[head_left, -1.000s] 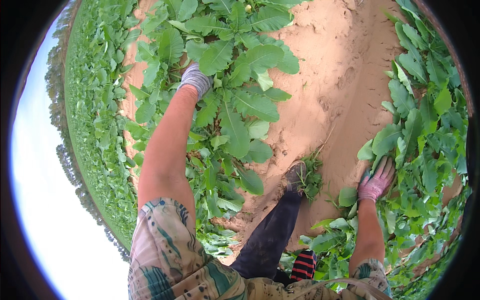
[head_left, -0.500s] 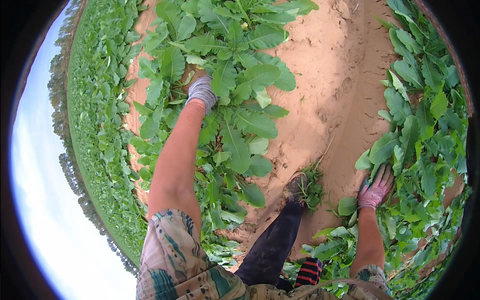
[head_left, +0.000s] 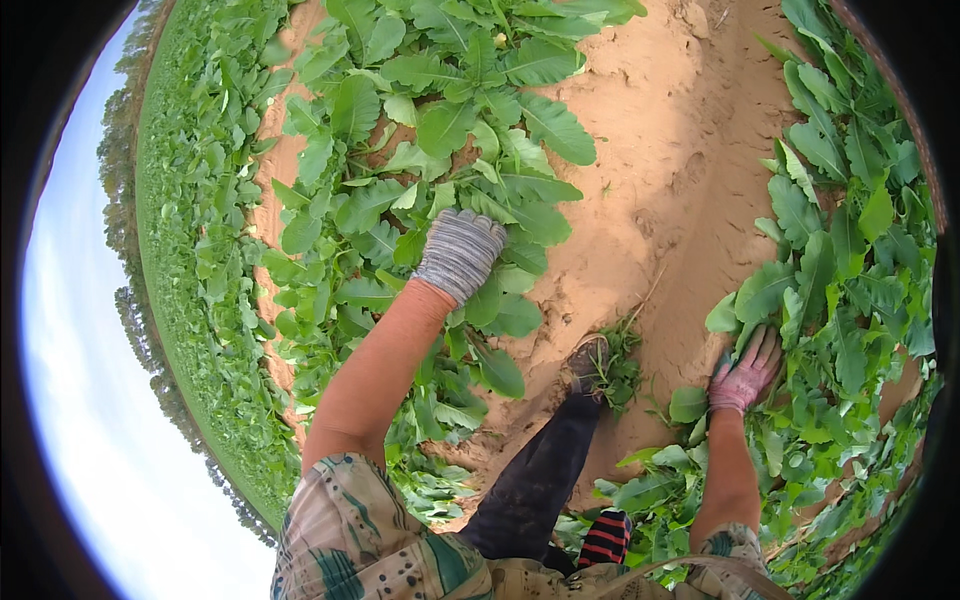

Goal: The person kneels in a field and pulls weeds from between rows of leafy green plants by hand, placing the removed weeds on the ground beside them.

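In a grey striped knit glove, my left hand (head_left: 463, 252) is down among the broad lobed leaves of a row of leafy green plants (head_left: 440, 128). Its fingers are curled in, and leaves hide whatever they grip. My right hand (head_left: 745, 378), in a pale pinkish glove, lies with its fingers stretched out against the leaves of the plant row on the right (head_left: 800, 270). Nothing shows in its grasp.
Bare sandy soil (head_left: 660, 190) runs between the two rows. My shoe (head_left: 588, 360) stands on it beside a small tuft of weeds (head_left: 621, 372). A red-and-black striped cloth (head_left: 606, 540) is low by my leg. More crop rows stretch left toward trees.
My left hand has come nearer and to the right, from one spot in the leaves to another. My right hand has barely shifted.
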`<state>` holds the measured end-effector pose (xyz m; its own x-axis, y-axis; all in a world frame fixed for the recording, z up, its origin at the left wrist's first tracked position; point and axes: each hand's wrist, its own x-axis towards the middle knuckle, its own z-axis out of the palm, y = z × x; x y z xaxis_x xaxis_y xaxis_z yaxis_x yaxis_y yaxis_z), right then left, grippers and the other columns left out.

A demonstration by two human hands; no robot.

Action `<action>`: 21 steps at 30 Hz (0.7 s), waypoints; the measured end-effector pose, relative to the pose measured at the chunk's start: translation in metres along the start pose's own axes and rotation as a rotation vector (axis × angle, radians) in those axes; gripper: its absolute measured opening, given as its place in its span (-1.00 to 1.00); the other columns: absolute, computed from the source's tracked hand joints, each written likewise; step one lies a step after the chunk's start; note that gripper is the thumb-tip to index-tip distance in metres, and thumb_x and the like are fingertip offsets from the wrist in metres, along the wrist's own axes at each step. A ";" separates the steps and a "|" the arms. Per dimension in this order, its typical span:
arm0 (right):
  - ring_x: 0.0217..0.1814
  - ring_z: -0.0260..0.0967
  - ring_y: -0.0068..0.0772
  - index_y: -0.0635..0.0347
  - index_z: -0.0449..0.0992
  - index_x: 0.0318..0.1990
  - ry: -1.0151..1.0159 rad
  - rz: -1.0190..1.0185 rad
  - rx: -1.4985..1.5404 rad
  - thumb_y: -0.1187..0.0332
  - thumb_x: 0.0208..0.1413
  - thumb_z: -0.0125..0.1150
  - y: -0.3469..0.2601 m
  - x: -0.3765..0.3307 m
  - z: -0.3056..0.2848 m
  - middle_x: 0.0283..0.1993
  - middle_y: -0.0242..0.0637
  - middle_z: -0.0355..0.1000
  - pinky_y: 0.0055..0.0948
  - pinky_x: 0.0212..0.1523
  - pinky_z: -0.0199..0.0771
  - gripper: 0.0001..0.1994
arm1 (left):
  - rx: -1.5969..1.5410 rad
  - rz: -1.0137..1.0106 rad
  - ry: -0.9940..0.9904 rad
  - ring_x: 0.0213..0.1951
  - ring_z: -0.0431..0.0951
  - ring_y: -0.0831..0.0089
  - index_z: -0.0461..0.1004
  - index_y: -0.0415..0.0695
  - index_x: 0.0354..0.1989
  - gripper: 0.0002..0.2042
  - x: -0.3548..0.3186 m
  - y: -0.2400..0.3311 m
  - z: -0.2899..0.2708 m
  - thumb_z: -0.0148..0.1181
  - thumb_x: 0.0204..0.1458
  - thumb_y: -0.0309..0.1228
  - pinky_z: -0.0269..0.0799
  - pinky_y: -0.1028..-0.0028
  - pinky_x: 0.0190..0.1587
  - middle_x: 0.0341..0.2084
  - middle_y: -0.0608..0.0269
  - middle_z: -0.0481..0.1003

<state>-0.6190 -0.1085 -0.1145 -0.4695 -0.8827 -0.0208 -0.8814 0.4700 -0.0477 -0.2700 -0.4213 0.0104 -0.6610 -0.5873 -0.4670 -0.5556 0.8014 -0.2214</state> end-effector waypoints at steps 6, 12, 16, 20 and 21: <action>0.45 -0.20 0.07 0.10 -0.05 0.40 -0.017 0.003 0.016 0.22 -0.20 0.20 0.000 0.000 -0.003 0.44 -0.18 -0.12 0.11 0.38 -0.18 -0.09 | -0.282 -0.280 0.370 -0.27 0.51 0.16 0.50 -0.01 -0.21 -0.78 -0.005 -0.022 -0.011 0.16 -0.07 -0.37 0.43 0.19 -0.23 -0.35 0.18 0.51; 0.45 -0.19 0.06 0.11 -0.04 0.39 -0.036 0.031 -0.009 0.20 -0.19 0.18 -0.001 0.001 -0.002 0.43 -0.18 -0.12 0.10 0.38 -0.18 -0.11 | -0.460 -0.916 -0.086 -0.09 0.52 0.05 0.48 -0.10 -0.04 -0.67 0.054 -0.134 -0.002 0.17 0.07 -0.21 0.45 0.22 -0.05 -0.07 0.01 0.49; 0.45 -0.19 0.06 0.11 -0.03 0.39 -0.022 0.017 -0.002 0.17 -0.17 0.17 0.000 0.000 -0.001 0.43 -0.19 -0.11 0.11 0.38 -0.17 -0.12 | -0.362 -0.534 -0.257 -0.01 0.50 0.06 0.47 -0.11 0.02 -0.55 0.070 -0.156 0.047 0.21 0.03 -0.10 0.43 0.24 0.03 -0.01 0.03 0.49; 0.44 -0.18 0.08 0.10 -0.03 0.39 -0.011 0.015 -0.010 0.16 -0.15 0.15 0.001 -0.001 0.003 0.43 -0.19 -0.10 0.13 0.37 -0.17 -0.13 | -0.288 -0.581 -0.337 0.00 0.50 0.05 0.50 -0.12 0.00 -0.56 0.066 -0.144 0.082 0.10 0.08 -0.05 0.41 0.19 0.06 -0.05 0.02 0.52; 0.44 -0.18 0.08 0.10 -0.04 0.39 0.008 0.008 -0.007 0.16 -0.14 0.14 0.002 0.000 0.004 0.44 -0.19 -0.11 0.14 0.37 -0.17 -0.13 | -0.262 -0.619 -0.372 0.00 0.50 0.04 0.51 -0.11 -0.01 -0.57 0.067 -0.142 0.086 0.07 0.10 -0.05 0.41 0.18 0.05 -0.04 0.02 0.51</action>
<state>-0.6201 -0.1075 -0.1184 -0.4769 -0.8789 -0.0134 -0.8780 0.4770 -0.0402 -0.1920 -0.5648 -0.0627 -0.0032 -0.8065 -0.5912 -0.9012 0.2585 -0.3479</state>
